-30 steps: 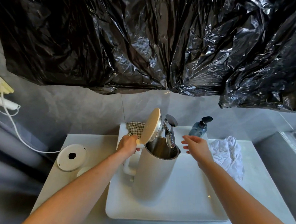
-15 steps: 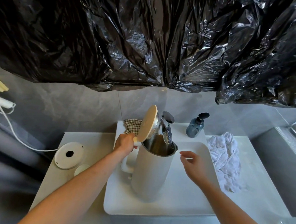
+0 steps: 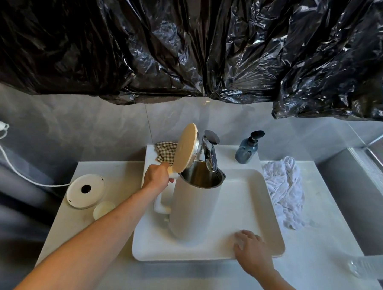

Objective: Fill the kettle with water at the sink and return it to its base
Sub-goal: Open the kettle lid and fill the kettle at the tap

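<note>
A tall white kettle [image 3: 194, 207] stands upright in the white sink [image 3: 256, 192], its beige lid [image 3: 184, 150] flipped up. The chrome faucet [image 3: 210, 152] reaches over the kettle's open mouth; I cannot see water running. My left hand [image 3: 156, 176] grips the top of the kettle's handle. My right hand [image 3: 251, 250] rests on the sink's front right rim, fingers loosely spread, holding nothing. The round white kettle base [image 3: 85, 190] sits on the counter to the left of the sink, with its white cord running off to the left.
A blue soap dispenser [image 3: 246, 151] stands at the sink's back right. A crumpled white cloth [image 3: 285, 189] lies to the right, a checked cloth [image 3: 164, 151] behind the kettle. A small pale round dish [image 3: 104, 209] sits by the base. A clear bottle [image 3: 368, 267] lies far right. Black plastic sheeting [image 3: 191, 45] hangs overhead.
My right hand has drawn back from beside the faucet, down to the sink's front rim. My left hand keeps its hold on the kettle, which stays under the faucet.
</note>
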Action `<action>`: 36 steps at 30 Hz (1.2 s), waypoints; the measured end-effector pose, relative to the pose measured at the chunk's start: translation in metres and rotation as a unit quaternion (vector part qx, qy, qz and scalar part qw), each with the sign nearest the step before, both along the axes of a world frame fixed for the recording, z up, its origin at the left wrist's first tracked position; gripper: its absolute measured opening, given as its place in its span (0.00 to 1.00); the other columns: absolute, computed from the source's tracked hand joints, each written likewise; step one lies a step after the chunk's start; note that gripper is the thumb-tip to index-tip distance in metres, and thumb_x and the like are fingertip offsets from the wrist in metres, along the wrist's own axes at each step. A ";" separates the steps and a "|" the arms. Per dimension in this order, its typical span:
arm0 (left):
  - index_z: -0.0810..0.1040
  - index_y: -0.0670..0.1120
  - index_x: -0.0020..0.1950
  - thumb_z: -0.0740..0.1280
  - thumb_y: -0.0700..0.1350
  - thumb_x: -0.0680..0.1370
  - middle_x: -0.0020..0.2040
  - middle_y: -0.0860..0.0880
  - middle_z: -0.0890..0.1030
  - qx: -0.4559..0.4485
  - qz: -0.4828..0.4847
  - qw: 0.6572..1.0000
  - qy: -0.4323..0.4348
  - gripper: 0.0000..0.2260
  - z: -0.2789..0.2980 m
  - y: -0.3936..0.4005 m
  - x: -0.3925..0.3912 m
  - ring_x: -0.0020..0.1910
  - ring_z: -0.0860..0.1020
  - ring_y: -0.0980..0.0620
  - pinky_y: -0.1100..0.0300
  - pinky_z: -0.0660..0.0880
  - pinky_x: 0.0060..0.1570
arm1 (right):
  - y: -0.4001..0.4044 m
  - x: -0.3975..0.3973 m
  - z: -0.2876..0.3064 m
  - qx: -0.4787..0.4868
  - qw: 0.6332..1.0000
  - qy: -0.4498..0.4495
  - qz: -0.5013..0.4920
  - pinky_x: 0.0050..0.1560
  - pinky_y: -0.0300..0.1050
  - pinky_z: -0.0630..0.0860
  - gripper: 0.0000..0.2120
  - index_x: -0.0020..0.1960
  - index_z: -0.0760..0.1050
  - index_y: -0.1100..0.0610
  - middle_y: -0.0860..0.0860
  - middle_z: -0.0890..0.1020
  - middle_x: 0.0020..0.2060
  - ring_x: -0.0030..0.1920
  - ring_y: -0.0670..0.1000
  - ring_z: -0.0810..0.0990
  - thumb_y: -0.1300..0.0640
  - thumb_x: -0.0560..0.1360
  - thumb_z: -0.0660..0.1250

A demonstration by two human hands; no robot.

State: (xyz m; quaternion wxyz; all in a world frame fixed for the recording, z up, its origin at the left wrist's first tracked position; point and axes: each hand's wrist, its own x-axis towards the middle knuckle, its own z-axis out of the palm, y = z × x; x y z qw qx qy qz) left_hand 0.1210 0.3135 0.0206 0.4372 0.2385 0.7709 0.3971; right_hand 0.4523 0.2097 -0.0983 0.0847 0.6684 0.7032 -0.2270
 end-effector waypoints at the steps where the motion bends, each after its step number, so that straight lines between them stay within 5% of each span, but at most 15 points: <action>1: 0.81 0.47 0.41 0.61 0.51 0.78 0.31 0.48 0.82 -0.001 0.005 1.000 -0.004 0.13 0.001 0.000 0.001 0.41 0.83 0.39 0.47 0.77 0.43 | -0.002 -0.003 0.002 0.002 1.000 -0.005 0.003 0.69 0.48 0.70 0.20 0.70 0.76 0.45 0.46 0.73 0.74 0.69 0.53 0.75 0.46 0.80 0.60; 4: 0.82 0.47 0.38 0.63 0.51 0.76 0.26 0.49 0.81 0.001 0.015 1.000 -0.006 0.12 0.000 -0.001 0.001 0.42 0.83 0.36 0.45 0.78 0.45 | -0.004 -0.005 0.004 -0.003 1.000 -0.009 0.010 0.69 0.49 0.69 0.19 0.69 0.76 0.44 0.44 0.71 0.75 0.71 0.52 0.73 0.45 0.80 0.57; 9: 0.82 0.46 0.43 0.63 0.52 0.77 0.30 0.48 0.81 0.007 0.022 1.000 -0.009 0.12 0.006 -0.009 0.008 0.42 0.83 0.40 0.43 0.79 0.50 | -0.004 -0.005 0.006 -0.016 1.000 -0.006 0.018 0.69 0.50 0.70 0.20 0.70 0.74 0.44 0.45 0.69 0.75 0.72 0.52 0.71 0.45 0.80 0.56; 15: 0.79 0.49 0.33 0.62 0.49 0.79 0.31 0.48 0.81 -0.002 0.038 0.999 0.011 0.15 0.014 -0.015 0.014 0.45 0.83 0.39 0.45 0.78 0.51 | -0.003 -0.007 0.010 -0.021 0.999 -0.012 0.022 0.68 0.49 0.70 0.20 0.71 0.72 0.44 0.44 0.68 0.76 0.72 0.52 0.70 0.45 0.81 0.56; 24: 0.77 0.50 0.33 0.62 0.49 0.80 0.33 0.48 0.81 0.007 0.043 0.999 0.018 0.16 0.017 -0.019 0.019 0.47 0.83 0.39 0.43 0.79 0.55 | -0.002 -0.005 0.014 -0.033 0.999 0.009 0.037 0.68 0.48 0.71 0.20 0.71 0.72 0.46 0.46 0.67 0.75 0.73 0.51 0.67 0.44 0.82 0.55; 36: 0.81 0.46 0.40 0.60 0.50 0.79 0.34 0.47 0.83 0.013 0.114 0.993 0.006 0.15 0.015 -0.032 0.036 0.45 0.82 0.41 0.50 0.77 0.49 | 0.017 0.006 0.005 -0.054 0.989 0.046 0.129 0.78 0.50 0.61 0.25 0.74 0.70 0.49 0.50 0.61 0.81 0.79 0.54 0.60 0.40 0.81 0.57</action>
